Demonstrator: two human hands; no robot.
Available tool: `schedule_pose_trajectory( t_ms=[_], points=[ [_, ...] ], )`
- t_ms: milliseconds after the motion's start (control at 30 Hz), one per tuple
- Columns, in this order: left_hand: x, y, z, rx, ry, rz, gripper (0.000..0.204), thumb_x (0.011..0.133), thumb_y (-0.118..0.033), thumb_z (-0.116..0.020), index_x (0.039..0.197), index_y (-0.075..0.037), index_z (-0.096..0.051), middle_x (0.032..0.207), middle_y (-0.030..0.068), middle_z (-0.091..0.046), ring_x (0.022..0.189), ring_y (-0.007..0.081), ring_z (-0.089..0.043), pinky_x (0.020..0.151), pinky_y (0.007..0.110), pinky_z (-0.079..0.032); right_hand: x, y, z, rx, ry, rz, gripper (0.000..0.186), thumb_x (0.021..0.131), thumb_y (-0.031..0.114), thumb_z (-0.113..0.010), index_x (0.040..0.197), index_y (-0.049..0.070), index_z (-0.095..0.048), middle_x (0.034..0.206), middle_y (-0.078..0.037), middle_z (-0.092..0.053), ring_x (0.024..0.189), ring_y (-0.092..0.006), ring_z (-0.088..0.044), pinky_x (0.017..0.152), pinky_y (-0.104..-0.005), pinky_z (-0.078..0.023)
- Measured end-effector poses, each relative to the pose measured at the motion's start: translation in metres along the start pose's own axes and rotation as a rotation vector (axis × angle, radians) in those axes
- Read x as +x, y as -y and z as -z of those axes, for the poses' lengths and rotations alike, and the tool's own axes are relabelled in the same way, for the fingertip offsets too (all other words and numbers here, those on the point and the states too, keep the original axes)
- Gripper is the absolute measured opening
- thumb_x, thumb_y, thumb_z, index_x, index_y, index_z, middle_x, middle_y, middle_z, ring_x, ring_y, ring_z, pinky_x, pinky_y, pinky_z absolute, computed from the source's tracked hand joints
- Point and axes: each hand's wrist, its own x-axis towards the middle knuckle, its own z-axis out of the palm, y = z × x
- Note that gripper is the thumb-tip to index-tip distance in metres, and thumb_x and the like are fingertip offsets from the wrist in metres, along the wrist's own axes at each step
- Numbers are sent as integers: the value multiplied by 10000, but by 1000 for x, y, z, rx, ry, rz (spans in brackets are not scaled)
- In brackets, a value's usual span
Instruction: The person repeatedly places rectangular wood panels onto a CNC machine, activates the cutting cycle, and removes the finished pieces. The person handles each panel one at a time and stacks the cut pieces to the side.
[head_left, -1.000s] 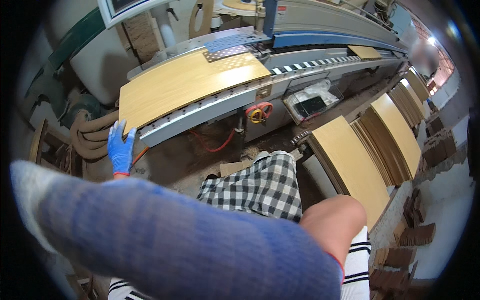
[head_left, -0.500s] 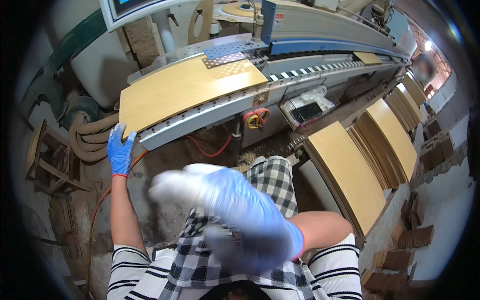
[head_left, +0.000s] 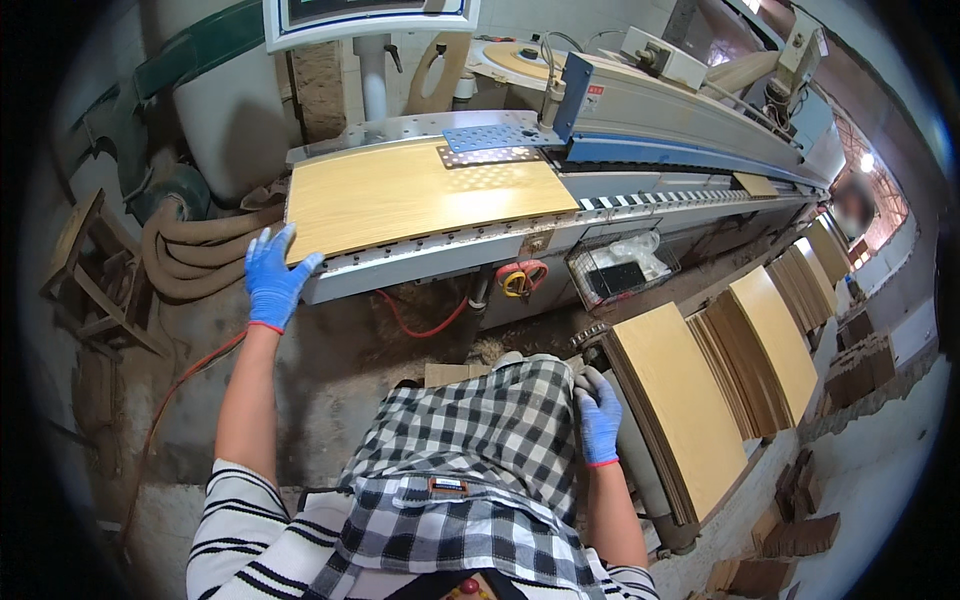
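Observation:
A wide yellow wood-look board point(head_left: 400, 200) lies flat on the machine's feed table, its far part under a blue perforated plate point(head_left: 490, 137). At the board's near left corner is my left hand point(head_left: 272, 280), in a blue and white glove, with its fingers spread against the board's end edge; it does not grip it. My right hand point(head_left: 599, 425), gloved the same way, hangs low between my checked apron point(head_left: 470, 420) and a stack of similar boards point(head_left: 675, 390). Its fingers point forward, loosely extended, and no object shows in them.
A long machine point(head_left: 680, 140) with a striped conveyor track point(head_left: 680, 197) runs off to the right, a smaller panel point(head_left: 754, 185) lying on it. Below hang a wire basket point(head_left: 620, 270) and coloured tape rolls point(head_left: 520, 279). More board stacks point(head_left: 770, 340) stand right; thick hoses point(head_left: 205, 255) lie left.
My right hand has swung from in front of my body down to the right, beside the board stack. My left hand stays at the board's end. The view has shifted.

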Motion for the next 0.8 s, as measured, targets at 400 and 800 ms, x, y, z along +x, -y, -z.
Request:
schedule_pose_trajectory(
  t_ms=[400,800],
  points=[
    [13,-45,-43,-114,-43,-398,564,858,-388,-624,1315,-76,-511,1093,182,-636,1017,323,-587,922,408,-446,120,-40,47,-1322,29,400,538,757,149,-642,1280,124,-518,1284,-99,-541,1140,-307,-513,942,-436,-413],
    [5,-54,-39,-95,-230,-418,388,845,-354,-619,1140,-103,-630,825,106,-636,726,286,-579,707,412,-462,82,-45,36,-1296,56,515,446,773,106,-586,1218,99,-556,1266,-107,-551,1106,-318,-518,941,-423,-418]
  ],
)
